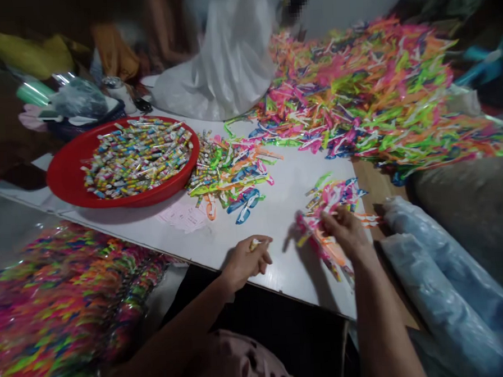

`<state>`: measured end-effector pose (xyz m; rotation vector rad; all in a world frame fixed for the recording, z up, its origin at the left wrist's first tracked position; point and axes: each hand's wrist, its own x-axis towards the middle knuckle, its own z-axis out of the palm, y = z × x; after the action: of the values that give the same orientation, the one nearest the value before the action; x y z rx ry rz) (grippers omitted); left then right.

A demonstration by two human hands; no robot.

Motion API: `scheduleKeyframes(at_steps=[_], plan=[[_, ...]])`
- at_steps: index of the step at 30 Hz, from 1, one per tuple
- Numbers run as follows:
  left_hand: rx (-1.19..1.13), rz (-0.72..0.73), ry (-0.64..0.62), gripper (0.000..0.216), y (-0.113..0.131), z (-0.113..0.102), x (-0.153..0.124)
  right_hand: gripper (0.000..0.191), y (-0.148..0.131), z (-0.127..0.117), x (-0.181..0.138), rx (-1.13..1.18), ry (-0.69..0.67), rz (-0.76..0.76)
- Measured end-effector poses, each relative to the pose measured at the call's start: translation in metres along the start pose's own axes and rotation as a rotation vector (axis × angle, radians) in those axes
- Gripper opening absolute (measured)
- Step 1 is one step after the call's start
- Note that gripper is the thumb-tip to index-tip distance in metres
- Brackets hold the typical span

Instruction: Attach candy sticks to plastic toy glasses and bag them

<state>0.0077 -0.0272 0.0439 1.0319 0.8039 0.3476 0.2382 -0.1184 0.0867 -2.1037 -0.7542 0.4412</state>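
Note:
My left hand [247, 257] is at the table's front edge, its fingers curled around a small wrapped roll [254, 244] with a printed label. To the right, my right hand [347, 233] pinches a pink plastic piece [307, 226], blurred, above a small heap of coloured pieces [340, 192]. An orange piece [337, 250] shows just below those fingers. Between the hands and the red basin lies a mixed pile of rolls and plastic pieces [229, 167]. A blue piece [246, 205] at its front looks like toy glasses.
A red basin [61, 175] full of printed rolls stands on the white table [273, 210]. A large heap of bright plastic pieces [368, 87] covers the back right. Filled clear bags [59, 305] lie at lower left, plastic film rolls [446, 279] at right. Behind a grey sack [228, 60] is another person.

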Motion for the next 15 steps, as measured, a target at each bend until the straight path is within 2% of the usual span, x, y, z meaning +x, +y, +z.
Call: scheduleKeyframes(at_steps=[2,3,4,5,7,9,10,12,15], plan=[[-0.181,-0.051,0.122,0.036,0.005,-0.01,0.0,0.028,-0.01,-0.015,0.021,-0.286,0.162,-0.017],[-0.279,-0.07,0.17,0.036,0.007,-0.015,0.001,0.024,-0.019,-0.007,0.027,-0.397,0.179,-0.055],[-0.369,-0.082,0.197,0.038,0.009,-0.02,0.001,0.023,-0.029,0.009,0.029,-0.497,0.139,-0.125],[-0.44,-0.091,0.204,0.043,0.011,-0.024,0.002,0.025,-0.041,0.033,0.028,-0.593,0.043,-0.236],[-0.508,-0.093,0.189,0.053,0.015,-0.033,0.001,0.033,-0.063,0.09,0.02,-0.727,-0.232,-0.502],[-0.513,-0.076,0.187,0.055,0.019,-0.043,-0.003,0.031,-0.079,0.135,0.009,-0.819,-0.35,-0.604],[-0.511,-0.064,0.203,0.052,0.02,-0.048,-0.005,0.028,-0.082,0.148,0.004,-0.85,-0.377,-0.612],[-0.517,-0.052,0.257,0.045,0.02,-0.059,-0.008,0.024,-0.079,0.155,-0.005,-0.885,-0.42,-0.593],[-0.54,-0.056,0.297,0.041,0.015,-0.063,-0.005,0.023,-0.063,0.138,-0.011,-0.905,-0.445,-0.567]])
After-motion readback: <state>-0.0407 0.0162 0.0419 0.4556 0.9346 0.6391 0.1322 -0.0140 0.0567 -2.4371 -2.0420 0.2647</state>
